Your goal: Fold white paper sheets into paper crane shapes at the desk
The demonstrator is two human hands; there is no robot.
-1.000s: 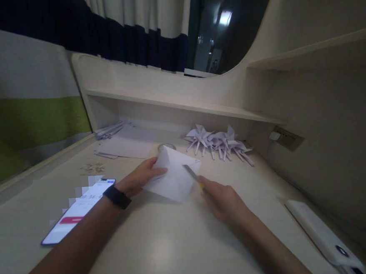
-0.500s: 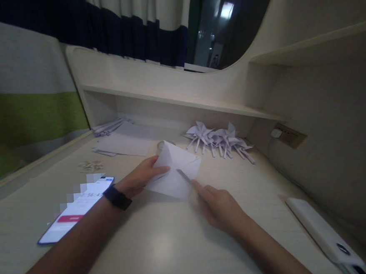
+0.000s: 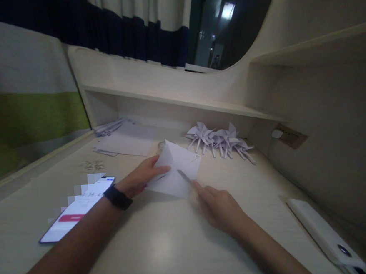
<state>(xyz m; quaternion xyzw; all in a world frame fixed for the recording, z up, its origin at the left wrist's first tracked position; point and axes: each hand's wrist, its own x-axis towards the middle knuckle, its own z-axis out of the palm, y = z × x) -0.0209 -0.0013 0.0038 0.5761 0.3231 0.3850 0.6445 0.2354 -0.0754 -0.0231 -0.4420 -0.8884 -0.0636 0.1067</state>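
Note:
My left hand (image 3: 146, 175) pinches a white square of paper (image 3: 181, 176) at its left side, thumb on top and fingers underneath. Crease lines run over the sheet, and a slit shows near its right corner. In my right hand (image 3: 219, 205) is a cutting tool with a narrow grey blade (image 3: 185, 177); its handle is hidden in my closed fingers. The blade lies over the paper, pointing from the lower right edge towards the middle. Behind the sheet, a round clear item (image 3: 161, 145) is partly covered.
Several white paper pinwheels (image 3: 219, 140) lie at the back right. Paper sheets (image 3: 129, 138) are at the back left, near a scatter of small pale pieces (image 3: 92, 165). A lit phone (image 3: 81, 211) lies beside my left forearm. A white device (image 3: 321, 227) sits at the right.
The view has shifted very slightly. Both hands, the paper and the blade keep nearly the same positions.

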